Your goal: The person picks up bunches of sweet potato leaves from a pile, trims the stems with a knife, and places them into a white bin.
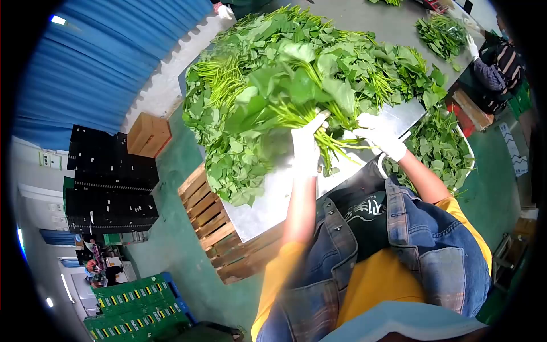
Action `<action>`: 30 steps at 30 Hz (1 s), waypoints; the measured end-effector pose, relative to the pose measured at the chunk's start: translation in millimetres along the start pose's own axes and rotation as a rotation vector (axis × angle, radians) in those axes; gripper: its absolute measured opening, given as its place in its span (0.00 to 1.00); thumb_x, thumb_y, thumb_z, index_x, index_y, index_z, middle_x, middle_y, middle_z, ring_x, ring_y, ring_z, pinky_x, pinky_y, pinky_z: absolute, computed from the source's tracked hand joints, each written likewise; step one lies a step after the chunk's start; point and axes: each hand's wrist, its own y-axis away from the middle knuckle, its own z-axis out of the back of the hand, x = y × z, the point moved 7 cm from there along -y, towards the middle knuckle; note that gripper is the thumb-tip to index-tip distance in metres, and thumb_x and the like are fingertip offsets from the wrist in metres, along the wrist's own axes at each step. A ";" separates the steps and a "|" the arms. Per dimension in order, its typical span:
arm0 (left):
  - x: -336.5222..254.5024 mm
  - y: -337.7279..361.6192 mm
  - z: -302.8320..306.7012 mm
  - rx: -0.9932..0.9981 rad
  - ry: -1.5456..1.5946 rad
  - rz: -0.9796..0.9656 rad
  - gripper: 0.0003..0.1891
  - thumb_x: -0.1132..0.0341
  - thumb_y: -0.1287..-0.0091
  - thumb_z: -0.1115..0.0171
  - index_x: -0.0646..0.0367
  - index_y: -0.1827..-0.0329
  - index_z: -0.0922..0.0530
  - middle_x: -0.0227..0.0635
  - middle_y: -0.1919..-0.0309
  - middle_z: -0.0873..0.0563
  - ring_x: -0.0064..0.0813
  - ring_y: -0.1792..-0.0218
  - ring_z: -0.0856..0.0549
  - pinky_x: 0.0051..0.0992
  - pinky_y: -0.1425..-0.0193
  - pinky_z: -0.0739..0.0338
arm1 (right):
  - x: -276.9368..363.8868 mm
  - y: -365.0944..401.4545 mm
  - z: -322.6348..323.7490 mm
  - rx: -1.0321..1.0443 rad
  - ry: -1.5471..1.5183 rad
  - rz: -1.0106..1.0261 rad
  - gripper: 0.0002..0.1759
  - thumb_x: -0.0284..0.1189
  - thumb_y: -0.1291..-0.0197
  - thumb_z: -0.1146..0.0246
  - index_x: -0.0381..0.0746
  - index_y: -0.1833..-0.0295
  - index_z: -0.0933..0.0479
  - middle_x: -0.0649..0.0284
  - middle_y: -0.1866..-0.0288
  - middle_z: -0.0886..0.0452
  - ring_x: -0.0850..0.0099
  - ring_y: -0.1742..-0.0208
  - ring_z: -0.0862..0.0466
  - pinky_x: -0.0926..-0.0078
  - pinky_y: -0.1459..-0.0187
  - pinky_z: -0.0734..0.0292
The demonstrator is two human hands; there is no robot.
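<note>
My left hand [306, 139], in a white glove, is closed around a bunch of long-stemmed leafy greens [290, 114], leaves pointing up and away and stems toward me. My right hand [380, 137], also gloved, pinches stems at the right side of the bunch; its fingertips are partly hidden. Under and beyond both hands spreads a big heap of the same leafy greens [353, 60]. It covers much of the metal table [250, 225]. Beside my right forearm, more greens fill a white-rimmed container [470, 149].
Wooden pallets [208, 214] stand below the table's left edge. A cardboard box [149, 135] and black crates [111, 176] are at the left, green crates [137, 305] at lower left. A co-worker [498, 71] with a gloved hand works by greens at upper right; another gloved hand [225, 11] shows at the top.
</note>
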 end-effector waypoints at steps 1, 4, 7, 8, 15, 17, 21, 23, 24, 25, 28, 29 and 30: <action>-26.2 9.5 -12.2 0.077 -0.609 -0.498 0.10 0.77 0.48 0.33 0.66 0.63 0.21 0.34 0.68 0.17 0.22 0.76 0.20 0.20 0.70 0.25 | 3.0 1.3 -0.4 -0.004 -0.005 0.000 0.09 0.27 0.46 0.38 0.30 0.65 0.26 0.61 0.72 0.26 0.72 0.68 0.25 0.75 0.65 0.31; 0.2 -1.1 -7.1 0.126 -0.121 0.076 0.08 0.74 0.46 0.35 0.66 0.64 0.21 0.32 0.69 0.17 0.21 0.71 0.21 0.22 0.65 0.25 | 7.0 5.9 -2.6 0.070 0.080 -0.015 0.09 0.27 0.48 0.37 0.32 0.67 0.25 0.56 0.72 0.27 0.60 0.70 0.26 0.70 0.66 0.30; 25.8 11.7 -24.7 0.229 0.363 0.508 0.08 0.74 0.46 0.35 0.65 0.64 0.21 0.31 0.69 0.17 0.21 0.70 0.21 0.23 0.64 0.25 | 6.8 11.2 1.9 0.084 0.155 -0.048 0.08 0.27 0.48 0.38 0.32 0.68 0.25 0.57 0.73 0.28 0.60 0.70 0.26 0.69 0.66 0.30; 23.8 12.5 -27.2 0.228 0.361 0.498 0.08 0.74 0.46 0.35 0.65 0.63 0.21 0.31 0.68 0.17 0.21 0.70 0.21 0.23 0.63 0.25 | 7.1 12.3 4.8 0.108 0.126 -0.105 0.12 0.29 0.47 0.37 0.34 0.60 0.23 0.58 0.71 0.25 0.65 0.69 0.24 0.71 0.65 0.29; -81.2 5.3 -23.7 0.405 -0.394 -0.154 0.12 0.69 0.47 0.32 0.62 0.61 0.19 0.31 0.66 0.16 0.25 0.64 0.20 0.26 0.59 0.25 | -6.0 -0.7 -13.3 0.091 -0.584 -0.529 0.30 0.25 0.51 0.34 0.36 0.39 0.30 0.64 0.53 0.20 0.75 0.52 0.23 0.77 0.48 0.29; -49.0 10.0 -39.4 0.393 -0.185 0.013 0.11 0.68 0.46 0.32 0.63 0.61 0.19 0.31 0.65 0.16 0.25 0.64 0.19 0.26 0.59 0.25 | -7.8 -3.0 -15.0 0.087 -0.601 -0.592 0.29 0.24 0.55 0.31 0.35 0.43 0.27 0.65 0.51 0.21 0.77 0.52 0.24 0.80 0.51 0.27; 12.1 31.6 -72.0 0.295 0.425 0.553 0.12 0.66 0.44 0.32 0.65 0.62 0.19 0.32 0.65 0.16 0.24 0.64 0.19 0.26 0.59 0.24 | -28.4 7.1 -10.8 0.003 -0.299 -0.701 0.26 0.21 0.55 0.32 0.35 0.46 0.26 0.66 0.54 0.20 0.76 0.55 0.22 0.79 0.54 0.26; 1.1 34.9 -72.7 0.148 0.836 0.670 0.09 0.70 0.43 0.33 0.65 0.62 0.19 0.34 0.64 0.16 0.24 0.65 0.19 0.24 0.60 0.24 | -24.6 14.0 -2.8 -0.214 -0.711 -0.611 0.26 0.22 0.53 0.33 0.36 0.45 0.27 0.65 0.55 0.20 0.76 0.56 0.21 0.78 0.53 0.25; -22.0 26.6 -68.1 0.165 0.924 0.690 0.07 0.75 0.43 0.35 0.66 0.62 0.19 0.36 0.66 0.16 0.23 0.66 0.18 0.22 0.63 0.23 | -31.1 20.6 -2.2 -0.268 -0.784 -0.672 0.24 0.22 0.52 0.33 0.36 0.46 0.26 0.65 0.55 0.19 0.76 0.56 0.21 0.78 0.52 0.25; -34.2 23.2 -58.1 0.257 0.590 0.560 0.05 0.77 0.42 0.37 0.69 0.64 0.19 0.37 0.70 0.16 0.24 0.71 0.18 0.22 0.66 0.23 | -36.8 26.3 -1.8 -0.324 -0.856 -0.731 0.22 0.23 0.50 0.33 0.35 0.46 0.26 0.65 0.54 0.19 0.76 0.56 0.21 0.77 0.52 0.25; -35.1 19.1 -50.2 0.176 0.247 0.273 0.05 0.75 0.41 0.38 0.69 0.67 0.19 0.38 0.75 0.17 0.27 0.80 0.20 0.25 0.69 0.22 | -40.2 33.2 -3.2 -0.274 -0.893 -0.706 0.13 0.28 0.42 0.38 0.35 0.52 0.23 0.66 0.57 0.19 0.78 0.57 0.21 0.81 0.55 0.26; -29.5 19.8 -47.5 0.222 0.177 0.033 0.07 0.73 0.40 0.39 0.68 0.62 0.20 0.39 0.70 0.16 0.27 0.75 0.18 0.25 0.66 0.21 | -32.7 28.1 4.3 -0.229 -0.768 -0.491 0.13 0.28 0.40 0.40 0.36 0.51 0.23 0.67 0.57 0.19 0.78 0.58 0.21 0.81 0.55 0.26; 9.3 27.6 -62.4 0.161 0.485 0.280 0.08 0.73 0.39 0.41 0.68 0.59 0.21 0.39 0.66 0.16 0.27 0.71 0.18 0.25 0.64 0.21 | -32.5 31.3 7.9 -0.231 -0.768 -0.495 0.13 0.28 0.40 0.40 0.36 0.51 0.23 0.67 0.57 0.19 0.78 0.58 0.21 0.81 0.55 0.26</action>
